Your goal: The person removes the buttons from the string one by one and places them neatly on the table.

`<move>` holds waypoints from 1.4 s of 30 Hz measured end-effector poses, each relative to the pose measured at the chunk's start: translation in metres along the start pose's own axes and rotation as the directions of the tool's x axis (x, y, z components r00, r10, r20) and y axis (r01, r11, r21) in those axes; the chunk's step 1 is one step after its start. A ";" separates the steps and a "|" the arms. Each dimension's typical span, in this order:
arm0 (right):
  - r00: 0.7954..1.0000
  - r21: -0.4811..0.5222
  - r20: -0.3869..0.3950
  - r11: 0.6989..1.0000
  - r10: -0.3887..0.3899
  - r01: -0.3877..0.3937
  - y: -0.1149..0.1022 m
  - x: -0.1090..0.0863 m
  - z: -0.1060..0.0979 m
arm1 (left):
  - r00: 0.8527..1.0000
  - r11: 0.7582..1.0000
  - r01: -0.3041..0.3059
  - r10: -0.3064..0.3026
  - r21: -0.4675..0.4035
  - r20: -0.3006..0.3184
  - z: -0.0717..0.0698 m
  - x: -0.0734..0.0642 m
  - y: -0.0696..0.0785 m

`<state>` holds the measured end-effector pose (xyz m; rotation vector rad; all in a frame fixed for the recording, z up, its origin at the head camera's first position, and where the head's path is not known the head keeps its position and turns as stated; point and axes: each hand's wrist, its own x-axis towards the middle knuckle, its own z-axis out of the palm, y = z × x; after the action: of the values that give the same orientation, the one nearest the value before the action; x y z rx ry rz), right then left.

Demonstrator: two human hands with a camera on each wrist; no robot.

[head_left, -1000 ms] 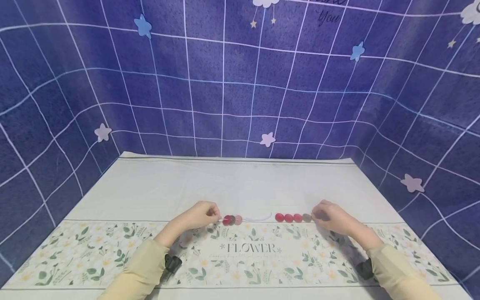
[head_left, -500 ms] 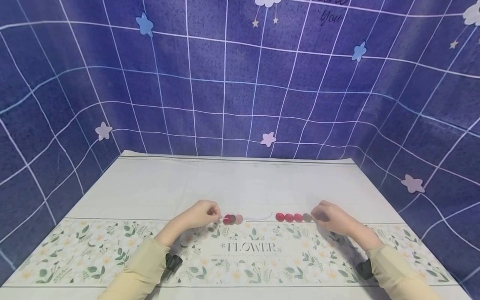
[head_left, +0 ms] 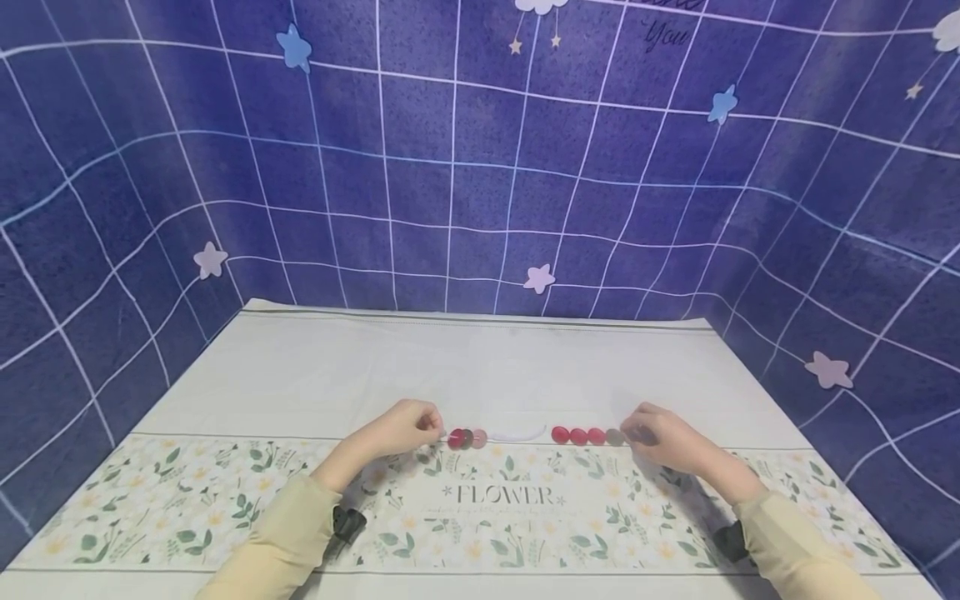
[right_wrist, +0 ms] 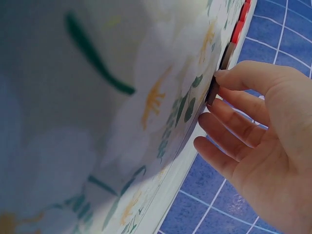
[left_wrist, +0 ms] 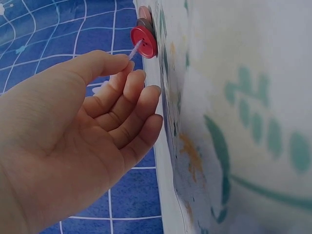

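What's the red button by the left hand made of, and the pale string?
The red button looks like hard plastic, smooth with a low sheen: its colour is even and its rim neat, though painted wood is possible. The pale string looks like soft cotton or yarn, matte, because it seems fuzzy; blur makes that unsure.

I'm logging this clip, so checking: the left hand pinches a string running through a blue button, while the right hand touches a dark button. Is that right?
Not quite: the left hand pinches a string running through a red button, not a blue one, as the left wrist view shows. The right hand does touch a dark button.
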<state>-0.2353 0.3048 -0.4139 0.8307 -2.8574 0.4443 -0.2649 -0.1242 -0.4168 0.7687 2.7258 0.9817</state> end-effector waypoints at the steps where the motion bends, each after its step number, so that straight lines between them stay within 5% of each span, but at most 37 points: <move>1: 1.000 -0.006 -0.001 1.000 -0.004 0.004 0.000 0.000 0.000 | 1.000 1.000 -0.002 0.002 0.001 -0.001 0.000 0.000 0.000; 19: 0.999 0.019 0.019 0.999 0.029 -0.029 0.000 -0.002 -0.002 | 1.000 1.000 -0.018 0.018 0.025 -0.002 -0.003 0.000 0.000; 42: 0.999 0.016 -0.023 0.999 -0.030 0.030 -0.015 0.015 -0.013 | 0.998 0.999 -0.053 0.053 0.007 -0.021 -0.001 -0.003 0.001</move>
<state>-0.2394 0.2893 -0.3946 0.8648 -2.8203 0.4713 -0.2623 -0.1256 -0.4158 0.8414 2.7409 0.9972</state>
